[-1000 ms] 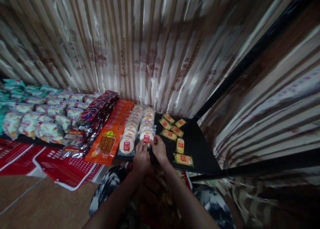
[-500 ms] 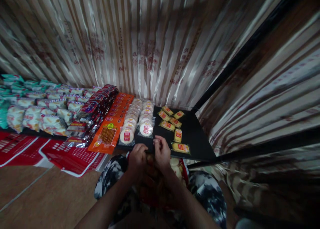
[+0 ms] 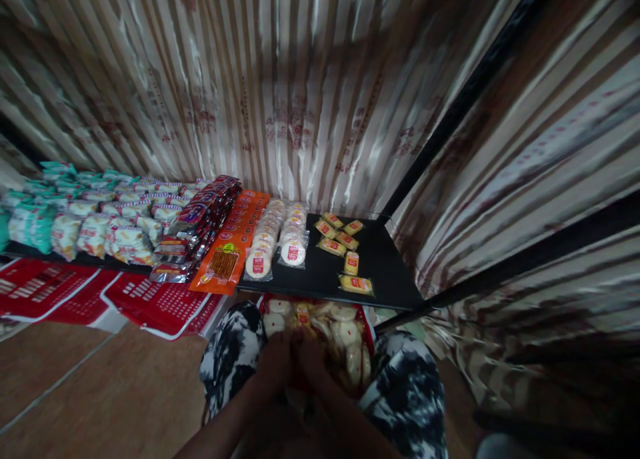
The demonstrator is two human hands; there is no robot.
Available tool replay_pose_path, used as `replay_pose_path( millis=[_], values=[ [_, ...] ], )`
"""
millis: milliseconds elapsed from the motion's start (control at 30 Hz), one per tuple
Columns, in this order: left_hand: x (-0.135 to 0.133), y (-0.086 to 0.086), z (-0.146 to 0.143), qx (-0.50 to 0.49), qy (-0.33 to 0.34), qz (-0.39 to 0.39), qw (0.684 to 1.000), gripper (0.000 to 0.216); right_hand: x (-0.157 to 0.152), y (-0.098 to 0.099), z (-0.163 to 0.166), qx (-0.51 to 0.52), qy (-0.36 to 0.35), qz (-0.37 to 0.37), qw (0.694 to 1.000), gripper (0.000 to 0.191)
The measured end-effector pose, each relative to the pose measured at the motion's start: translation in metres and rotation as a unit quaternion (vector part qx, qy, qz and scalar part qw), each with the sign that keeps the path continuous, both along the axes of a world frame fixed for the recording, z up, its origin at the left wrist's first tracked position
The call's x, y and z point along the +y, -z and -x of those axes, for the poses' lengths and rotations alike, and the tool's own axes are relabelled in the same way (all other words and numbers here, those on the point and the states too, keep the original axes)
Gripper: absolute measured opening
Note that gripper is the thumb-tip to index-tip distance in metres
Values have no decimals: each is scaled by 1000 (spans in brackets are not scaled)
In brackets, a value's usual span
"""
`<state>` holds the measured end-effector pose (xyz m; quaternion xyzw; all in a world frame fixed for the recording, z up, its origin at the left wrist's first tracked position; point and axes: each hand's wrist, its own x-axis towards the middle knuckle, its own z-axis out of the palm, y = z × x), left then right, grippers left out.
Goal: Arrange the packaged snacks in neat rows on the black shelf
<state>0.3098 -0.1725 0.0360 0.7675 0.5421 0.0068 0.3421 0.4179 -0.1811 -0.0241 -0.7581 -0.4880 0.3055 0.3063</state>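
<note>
Between my knees sits a red-rimmed container (image 3: 371, 333) full of wrapped snacks. My left hand (image 3: 276, 353) and my right hand (image 3: 306, 353) are side by side, low over its contents; their fingers are dark and blurred, so any hold is hidden. Just beyond the fingertips lies a yellow snack packet (image 3: 303, 313), among round white wrapped crackers (image 3: 347, 333). On the black shelf (image 3: 300, 284) in front, two overlapping rows of round wrapped crackers (image 3: 293, 251) run toward the back. Several yellow packets (image 3: 332, 246) lie loosely to their right.
Left of the crackers are an orange snack bag (image 3: 223, 262), stacked dark red packets (image 3: 200, 212) and many white and green bags (image 3: 95, 232). Red printed sheeting (image 3: 155, 302) hangs below the shelf. Black poles (image 3: 435, 159) and a striped curtain (image 3: 280, 79) stand behind and right.
Both my hands have drawn back from the shelf's front edge and down into the container. The view has shifted slightly. The snacks on the shelf keep their arrangement.
</note>
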Motion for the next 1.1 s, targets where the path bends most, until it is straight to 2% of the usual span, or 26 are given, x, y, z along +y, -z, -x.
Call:
replay_pose_path(
  millis=[167,267,433,567,667,767,900,1000,1100],
  values=[
    [-2,-3,5,-45,-1,-36,998,49,-5,-24,-14,-1,21,-35,999,22],
    [-4,1,5,-105,-4,-42,994,51,-6,-42,-25,75,32,-72,994,21],
    [0,-7,-1,-246,-69,-41,966,61,0,-77,-41,221,21,-117,968,18],
    [7,-20,-5,-311,-131,-12,941,58,6,-103,-58,245,-21,-117,962,14],
    [11,-23,-10,-347,-163,10,924,58,10,-116,-70,250,-46,-118,960,14],
    [12,-21,-17,-394,-209,37,894,53,15,-120,-74,288,-11,-120,950,20],
    [18,-20,-26,-441,-265,42,857,46,18,-112,-68,394,102,-105,907,35],
    [24,-22,-27,-432,-290,9,854,41,16,-102,-60,449,136,-81,880,42],
    [29,-24,-26,-403,-288,-12,869,39,17,-94,-54,449,127,-41,883,45]
  ],
)
